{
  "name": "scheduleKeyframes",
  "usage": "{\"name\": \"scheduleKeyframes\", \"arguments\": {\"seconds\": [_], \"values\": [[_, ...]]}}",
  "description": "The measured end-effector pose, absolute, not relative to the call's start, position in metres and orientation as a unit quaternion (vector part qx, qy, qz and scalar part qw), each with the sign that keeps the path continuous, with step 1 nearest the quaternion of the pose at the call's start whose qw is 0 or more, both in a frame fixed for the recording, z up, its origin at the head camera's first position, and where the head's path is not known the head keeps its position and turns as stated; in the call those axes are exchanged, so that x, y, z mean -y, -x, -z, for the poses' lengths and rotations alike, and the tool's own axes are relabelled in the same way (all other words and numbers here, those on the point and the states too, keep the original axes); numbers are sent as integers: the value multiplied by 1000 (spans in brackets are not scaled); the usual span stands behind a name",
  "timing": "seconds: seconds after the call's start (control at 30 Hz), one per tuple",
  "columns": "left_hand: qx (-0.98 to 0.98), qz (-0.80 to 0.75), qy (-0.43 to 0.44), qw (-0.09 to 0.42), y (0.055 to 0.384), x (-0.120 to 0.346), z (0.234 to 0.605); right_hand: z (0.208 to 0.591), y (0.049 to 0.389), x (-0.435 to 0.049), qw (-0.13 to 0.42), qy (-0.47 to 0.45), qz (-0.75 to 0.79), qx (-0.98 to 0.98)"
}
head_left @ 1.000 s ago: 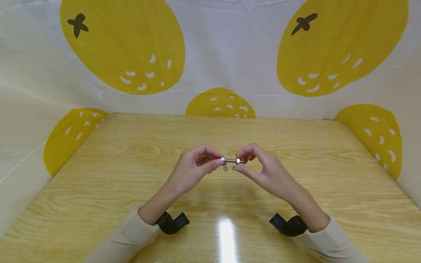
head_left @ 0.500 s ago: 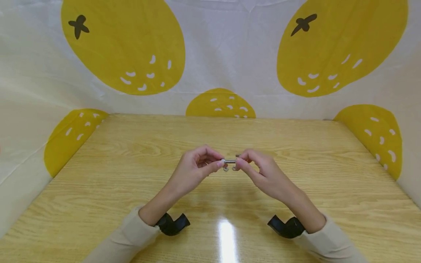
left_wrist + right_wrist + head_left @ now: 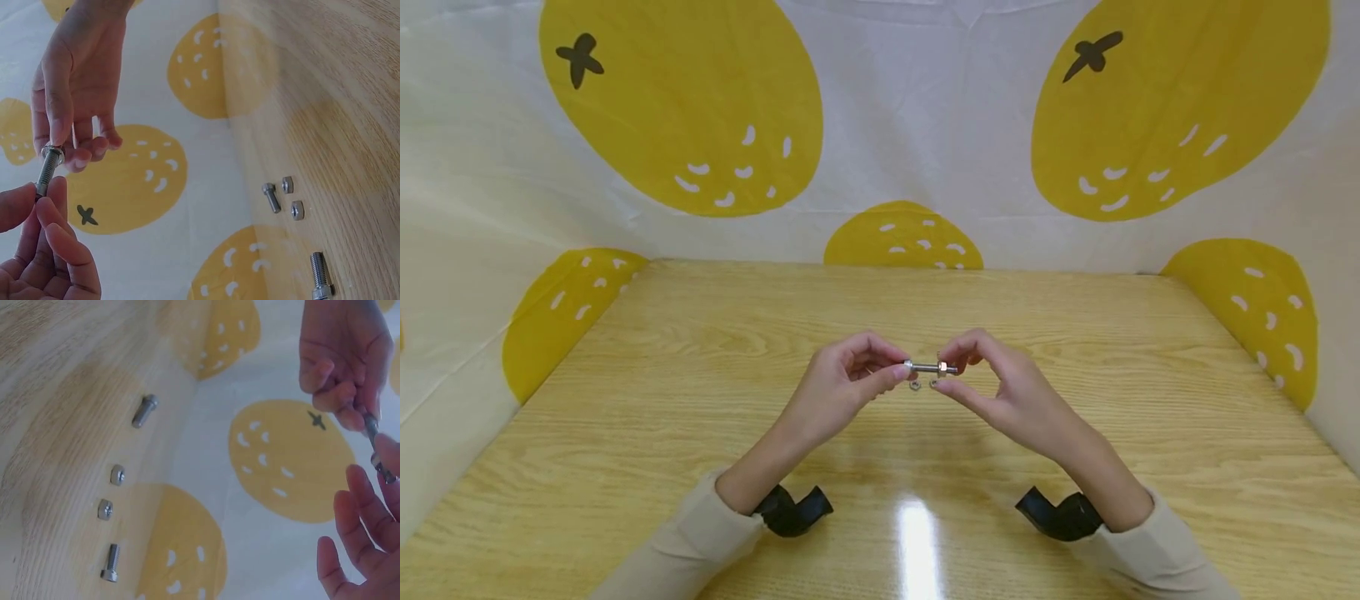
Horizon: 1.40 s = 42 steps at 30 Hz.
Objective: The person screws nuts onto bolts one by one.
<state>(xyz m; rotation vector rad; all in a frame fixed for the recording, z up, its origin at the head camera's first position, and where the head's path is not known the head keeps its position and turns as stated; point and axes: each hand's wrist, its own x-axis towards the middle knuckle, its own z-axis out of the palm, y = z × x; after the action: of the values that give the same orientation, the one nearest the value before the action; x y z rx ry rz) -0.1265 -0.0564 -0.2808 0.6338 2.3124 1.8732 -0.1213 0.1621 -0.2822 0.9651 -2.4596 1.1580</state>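
Note:
My left hand [image 3: 842,379] pinches the head end of a silver bolt [image 3: 925,367] between thumb and fingers, holding it level above the table. A hex nut [image 3: 942,368] sits on the bolt's shaft, and the threaded tip sticks out beyond it to the right. My right hand [image 3: 1007,392] has thumb and index finger at opposite sides of this nut. In the left wrist view the right thumb tip lies against the nut [image 3: 54,153], while the other right fingers hang loosely bent. The right wrist view shows the left hand [image 3: 347,369] gripping the bolt's far end.
Two loose nuts, one a nut [image 3: 297,210] and the other a nut [image 3: 287,184], lie on the wooden table [image 3: 737,317]. A short bolt [image 3: 271,197] and another bolt [image 3: 320,275] lie either side of them. A fruit-patterned cloth [image 3: 925,125] surrounds the table.
The right thumb and fingers covered the nut half a second ago. They have since turned back and spread to its two sides, uncovering it. The left hand keeps its hold on the bolt.

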Motion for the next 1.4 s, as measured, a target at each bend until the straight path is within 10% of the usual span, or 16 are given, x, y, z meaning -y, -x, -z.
{"name": "scheduleKeyframes", "arguments": {"seconds": [1.4], "values": [[-744,-630,-213,61,127,57,280,284,121,-161,146,-353,-406,830]]}}
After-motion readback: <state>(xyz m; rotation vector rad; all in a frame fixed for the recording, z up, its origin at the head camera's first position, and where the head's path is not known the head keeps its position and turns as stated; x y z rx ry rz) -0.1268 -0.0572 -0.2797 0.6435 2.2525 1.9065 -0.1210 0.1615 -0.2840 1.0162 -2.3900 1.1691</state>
